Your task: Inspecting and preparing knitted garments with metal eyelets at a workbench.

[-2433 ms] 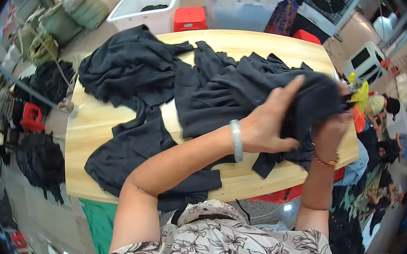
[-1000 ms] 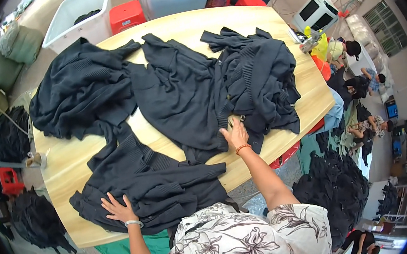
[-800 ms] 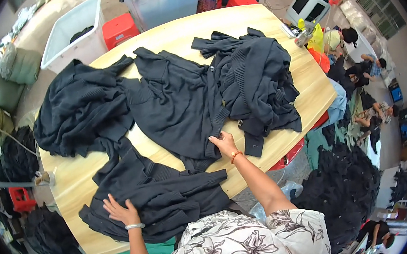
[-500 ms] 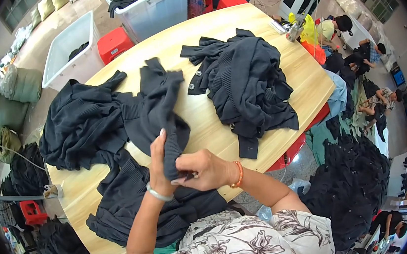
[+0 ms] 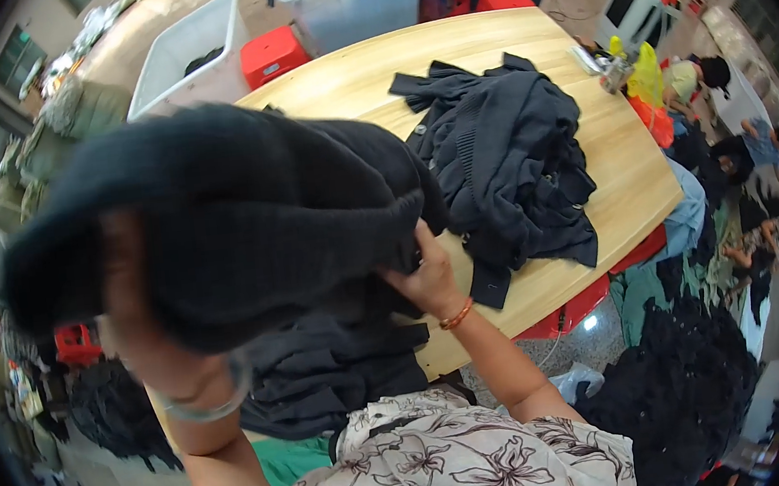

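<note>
A black knitted garment (image 5: 263, 209) is lifted off the table, stretched between my two hands and smeared by motion at its left end. My left hand (image 5: 159, 353), blurred, grips that left end, with part of the fingers inside or behind a fold. At the garment's lower right, my right hand (image 5: 430, 281) pinches the fabric, thumb up. On the table (image 5: 624, 171) to the right lies a heap of black button cardigans (image 5: 518, 154). Another dark knit piece (image 5: 327, 368) lies at the near edge, partly under the raised garment.
White bins (image 5: 188, 84) and red stools (image 5: 273, 56) stand beyond the table. A large dark garment pile (image 5: 666, 385) lies on the floor at the right. Several people sit farther right, past an orange and yellow bag (image 5: 647, 88). Sacks are stacked at left.
The garment has gone from lying on the table with one narrow end held to being raised and spread. My hands have moved apart, the left leftward, the right slightly right. The view has shifted.
</note>
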Tool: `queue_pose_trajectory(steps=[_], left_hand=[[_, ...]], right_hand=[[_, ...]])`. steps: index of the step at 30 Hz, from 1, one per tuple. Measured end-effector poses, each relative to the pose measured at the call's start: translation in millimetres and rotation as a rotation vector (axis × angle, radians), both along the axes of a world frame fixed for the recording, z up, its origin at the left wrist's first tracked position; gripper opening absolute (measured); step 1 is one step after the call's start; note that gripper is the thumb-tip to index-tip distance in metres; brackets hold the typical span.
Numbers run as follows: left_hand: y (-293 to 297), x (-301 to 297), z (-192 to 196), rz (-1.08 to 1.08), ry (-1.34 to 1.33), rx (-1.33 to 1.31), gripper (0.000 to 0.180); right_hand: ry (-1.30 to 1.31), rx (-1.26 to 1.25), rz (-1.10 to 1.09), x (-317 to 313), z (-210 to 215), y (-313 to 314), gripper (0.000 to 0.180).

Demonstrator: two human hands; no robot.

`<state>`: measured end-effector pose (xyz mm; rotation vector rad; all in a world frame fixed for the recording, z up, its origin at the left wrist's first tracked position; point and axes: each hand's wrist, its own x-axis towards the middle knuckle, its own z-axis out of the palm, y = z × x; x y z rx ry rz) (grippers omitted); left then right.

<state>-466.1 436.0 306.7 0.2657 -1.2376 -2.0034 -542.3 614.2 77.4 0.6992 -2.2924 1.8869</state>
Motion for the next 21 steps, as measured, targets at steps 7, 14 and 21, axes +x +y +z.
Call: queue_pose_trajectory(steps=[7,14,21], left_hand=[[-154.0,148.2,-13.0,0.503,-0.085,-0.824,0.045],[-275.1,261.5,-97.8,0.425,-0.214,-0.14,0.043],[-222.2,273.7,-333.8,0.634,-1.052,-0.793,0.068]], right_hand=[[0.335,-0.043,0.337,30.6,111.3,5.0,0.04],[0.297,0.139,0.794,115.4,85.4,-122.5,0.066],[0.052,0.757,0.871,167.2,-62.4,-125.6,0.081]])
